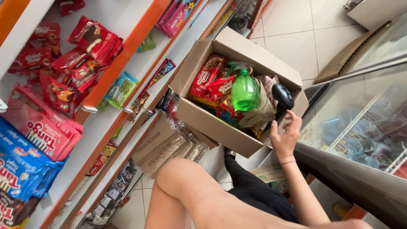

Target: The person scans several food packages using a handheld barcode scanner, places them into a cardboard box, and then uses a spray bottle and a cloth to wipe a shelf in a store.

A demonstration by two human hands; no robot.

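bright daylight, soft shadows; glare on freezer lid (pixel 360 123); slight motion blur, tilted wide-angle edges.

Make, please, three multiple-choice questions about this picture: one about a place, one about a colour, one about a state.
1. Where is the spray bottle?
A. in the cardboard box
B. on the top shelf
C. on the floor tiles

2. What colour is the spray bottle?
A. blue
B. green
C. white

3. How are the box flaps?
A. taped shut
B. folded closed
C. open

Answers:
1 A, the bottle lies among the red snack packs inside the box.
2 B, its body is clear green.
3 C, the flaps stand up and out, so the contents show; the right hand is at the box's near corner, below a black scanner.
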